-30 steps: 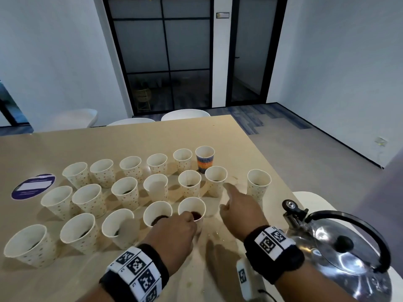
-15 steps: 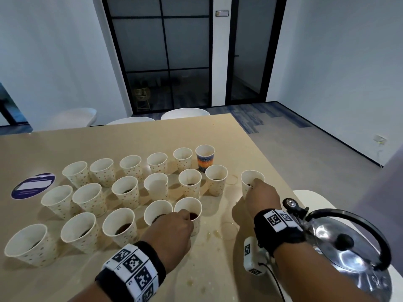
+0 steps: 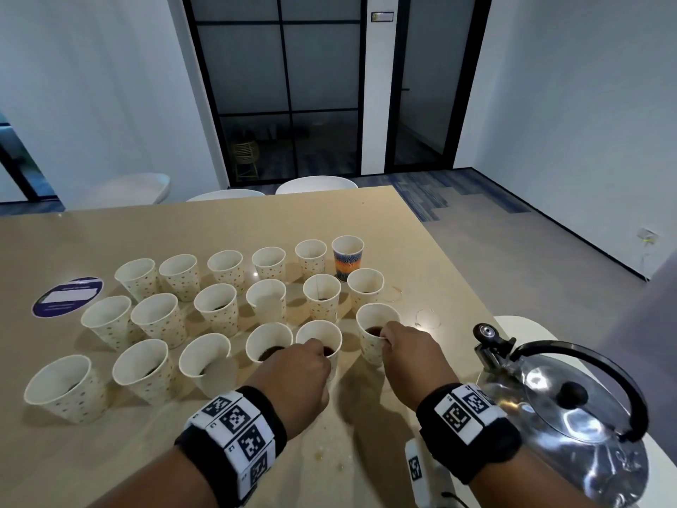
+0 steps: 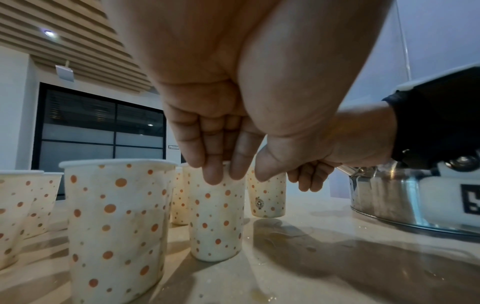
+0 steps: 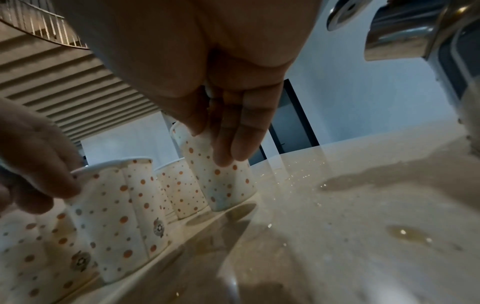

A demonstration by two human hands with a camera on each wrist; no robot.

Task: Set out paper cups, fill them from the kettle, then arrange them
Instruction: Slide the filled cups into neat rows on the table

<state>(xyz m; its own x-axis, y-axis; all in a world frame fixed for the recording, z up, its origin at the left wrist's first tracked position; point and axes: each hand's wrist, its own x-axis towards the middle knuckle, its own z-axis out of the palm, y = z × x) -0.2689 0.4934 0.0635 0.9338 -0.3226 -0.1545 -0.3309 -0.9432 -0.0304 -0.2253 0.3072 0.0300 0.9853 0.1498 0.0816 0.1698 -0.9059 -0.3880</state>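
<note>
Looking down from the head: left hand point(image 3: 293, 379) grips a dotted cup point(image 3: 319, 339) in the near row; right hand point(image 3: 412, 355) pinches the rim of another cup point(image 3: 372, 333) with dark liquid. Rows of cups cover the tan table point(image 3: 329, 214); a steel kettle point(image 3: 571, 416) stands at right. Left wrist view: fingers point(image 4: 211, 170) and thumb curl round the cup top. Right wrist view: fingers point(image 5: 233, 144) clasp the cup wall, which tilts above a wet tabletop.
</note>
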